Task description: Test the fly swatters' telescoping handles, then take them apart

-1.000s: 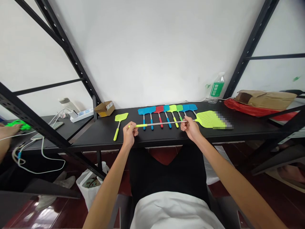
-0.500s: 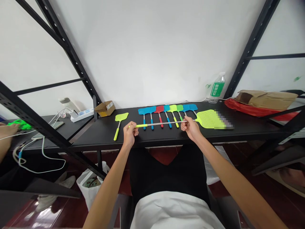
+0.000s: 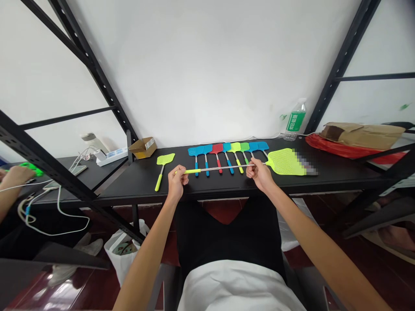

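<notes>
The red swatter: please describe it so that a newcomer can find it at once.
On the black table, a row of swatters lies near the wall. The red swatter lies between two blue ones; it alone has a red head and handle.

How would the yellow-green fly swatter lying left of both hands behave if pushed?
This fly swatter would probably slide or pivot rather than roll, since its broad head seems to lie flat. It is likely light, given its slim shaft.
</notes>
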